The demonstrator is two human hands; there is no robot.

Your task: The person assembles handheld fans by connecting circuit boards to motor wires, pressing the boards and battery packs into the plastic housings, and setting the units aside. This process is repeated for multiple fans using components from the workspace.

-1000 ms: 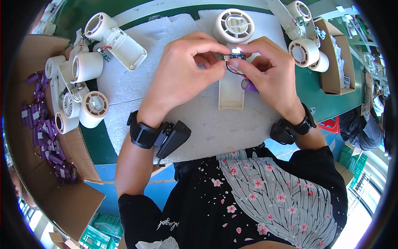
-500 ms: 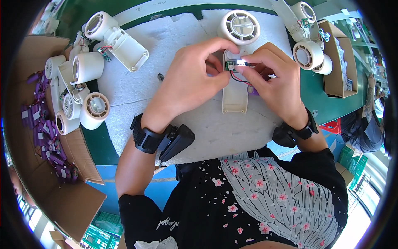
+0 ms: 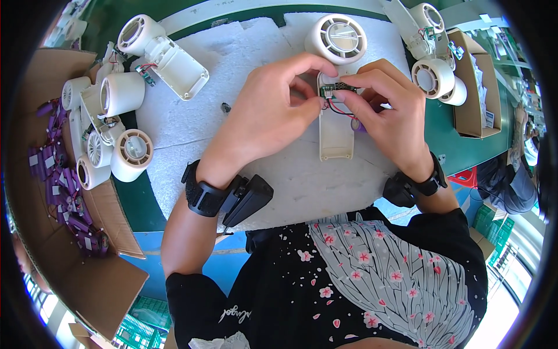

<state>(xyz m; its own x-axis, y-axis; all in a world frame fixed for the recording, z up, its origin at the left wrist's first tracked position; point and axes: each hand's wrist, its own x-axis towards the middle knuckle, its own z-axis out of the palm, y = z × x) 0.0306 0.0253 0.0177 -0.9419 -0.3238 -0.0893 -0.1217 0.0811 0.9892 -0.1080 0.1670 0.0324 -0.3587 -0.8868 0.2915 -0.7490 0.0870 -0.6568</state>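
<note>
A cream handheld fan (image 3: 336,136) with its round grille head at the far end lies on the white foam sheet in front of me, its handle shell uncovered. My left hand (image 3: 273,107) curls around the handle's upper part, index finger at the neck and thumb beside the board. Over the handle sits a small green circuit board (image 3: 327,91) with a dark perforated part and red and black wires. My right hand (image 3: 392,110) pinches the board's right end between thumb and index finger. Partly hidden under that hand is a purple battery cell (image 3: 358,126).
More cream fan bodies (image 3: 174,67) lie at the left and far right (image 3: 433,78). A cardboard box (image 3: 110,215) with several purple batteries (image 3: 64,180) stands at the left. Another cardboard box (image 3: 465,116) holds white packets. A dark crumb (image 3: 225,107) lies on the foam sheet (image 3: 192,128).
The bright light on the circuit board has gone out, and its dark perforated part now shows. The handle and both wires have shifted slightly right with my right hand.
</note>
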